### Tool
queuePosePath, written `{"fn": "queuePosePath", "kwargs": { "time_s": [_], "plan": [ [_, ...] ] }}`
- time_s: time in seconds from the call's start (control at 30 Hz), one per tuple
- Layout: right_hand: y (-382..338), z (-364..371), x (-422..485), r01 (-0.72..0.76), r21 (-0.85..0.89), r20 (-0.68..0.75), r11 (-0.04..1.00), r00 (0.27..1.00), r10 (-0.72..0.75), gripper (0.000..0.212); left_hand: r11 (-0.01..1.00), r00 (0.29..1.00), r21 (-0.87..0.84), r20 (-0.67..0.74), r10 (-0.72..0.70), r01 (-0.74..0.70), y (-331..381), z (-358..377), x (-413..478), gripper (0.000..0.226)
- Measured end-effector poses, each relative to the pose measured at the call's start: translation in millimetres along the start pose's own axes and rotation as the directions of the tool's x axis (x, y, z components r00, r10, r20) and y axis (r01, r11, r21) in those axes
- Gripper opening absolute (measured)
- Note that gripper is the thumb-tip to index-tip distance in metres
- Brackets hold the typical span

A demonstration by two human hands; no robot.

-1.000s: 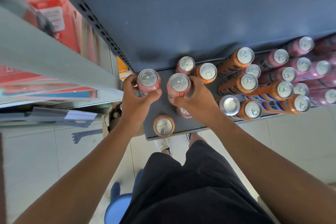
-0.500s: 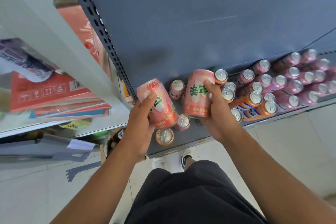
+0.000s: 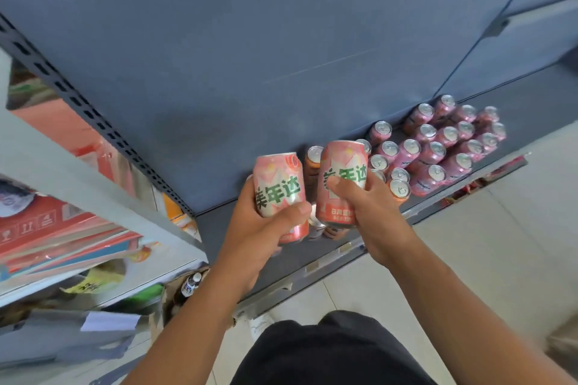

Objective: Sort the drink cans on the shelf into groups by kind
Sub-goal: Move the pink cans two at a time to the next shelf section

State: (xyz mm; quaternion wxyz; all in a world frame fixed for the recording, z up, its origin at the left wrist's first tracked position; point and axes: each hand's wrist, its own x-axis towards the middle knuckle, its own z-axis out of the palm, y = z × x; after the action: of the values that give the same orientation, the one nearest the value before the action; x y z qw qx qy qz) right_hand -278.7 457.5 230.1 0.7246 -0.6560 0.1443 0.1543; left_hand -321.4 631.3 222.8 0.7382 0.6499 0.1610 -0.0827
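Observation:
My left hand (image 3: 255,237) grips a pale pink can with green lettering (image 3: 278,187), lifted above the dark shelf (image 3: 219,228). My right hand (image 3: 372,212) grips a second can of the same kind (image 3: 342,172) right beside it. Both cans are upright and nearly touching. Behind them on the shelf stands an orange can (image 3: 312,162). A dense cluster of darker pink cans (image 3: 444,147) fills the shelf to the right. A few cans under my hands are mostly hidden.
The shelf's grey back panel (image 3: 250,40) rises behind the cans. A perforated upright (image 3: 93,122) bounds the shelf on the left, with stacked red boxes (image 3: 47,228) on the neighbouring rack. A bottle (image 3: 190,286) stands in a carton on the tiled floor.
Both hands lifted their pink cans off the shelf and brought them upright, side by side. The view has swung left and up, so the can cluster now sits further right.

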Motion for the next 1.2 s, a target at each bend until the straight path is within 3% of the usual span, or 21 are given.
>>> {"fn": "queuePosePath", "kwargs": {
  "time_s": [0.1, 0.3, 0.37, 0.57, 0.87, 0.97, 1.2],
  "plan": [
    [-8.2, -47.7, -8.2, 0.037, 0.022, -0.039, 0.999, 0.999, -0.036, 0.033, 0.999, 0.999, -0.002, 0.031, 0.033, -0.032, 4.7, 47.3, 1.4, 0.046],
    [-28.3, -176.1, -28.9, 0.121, 0.113, -0.144, 0.986, 0.984, -0.104, 0.037, 0.995, 0.994, 0.053, 0.079, 0.076, -0.08, 3.6, 176.3, -4.5, 0.059],
    [-35.9, -223.3, -37.3, 0.15, 0.142, -0.199, 0.979, 0.973, -0.12, 0.035, 0.993, 0.99, 0.07, 0.112, 0.09, -0.098, 1.9, 221.9, -6.5, 0.05],
    [-53.5, -341.1, -67.0, 0.26, 0.183, -0.375, 0.948, 0.91, -0.177, 0.025, 0.986, 0.95, 0.097, 0.295, 0.103, -0.137, -1.5, 347.7, -13.8, 0.043],
    [-57.6, -457.2, -87.6, 0.303, 0.258, -0.592, 0.917, 0.8, -0.098, 0.031, 0.972, 0.846, 0.134, 0.525, 0.096, -0.193, -7.4, 485.2, 1.4, 0.054],
    [-61.7, -492.8, -82.3, 0.313, 0.26, -0.635, 0.914, 0.768, -0.082, 0.025, 0.971, 0.831, 0.161, 0.553, 0.06, -0.177, -11.4, 524.3, 16.8, 0.064],
    [-84.8, -583.3, -39.7, 0.312, 0.237, -0.699, 0.92, 0.713, -0.062, 0.028, 0.972, 0.794, 0.173, 0.607, 0.021, -0.158, -21.9, 628.7, 76.2, 0.059]
  ]
}}
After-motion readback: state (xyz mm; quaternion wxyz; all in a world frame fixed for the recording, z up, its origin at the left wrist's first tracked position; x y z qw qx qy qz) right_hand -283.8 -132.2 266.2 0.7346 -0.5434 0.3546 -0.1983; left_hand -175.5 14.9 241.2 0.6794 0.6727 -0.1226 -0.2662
